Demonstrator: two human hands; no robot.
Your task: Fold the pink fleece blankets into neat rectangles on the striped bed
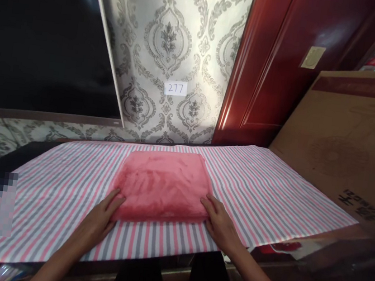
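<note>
The pink towel (163, 185) is lying folded into a plush, neat rectangle on the striped cloth (270, 187), left hand (101, 216) and right hand (220, 222) pressing flat, fingers spread, against its near corners.

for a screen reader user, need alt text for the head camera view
Both hands press the near corners of a folded pink towel, left hand and right hand, on a striped cloth before a patterned wall.

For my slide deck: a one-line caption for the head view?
Both hands flank a folded pink blanket on striped cloth.
</note>
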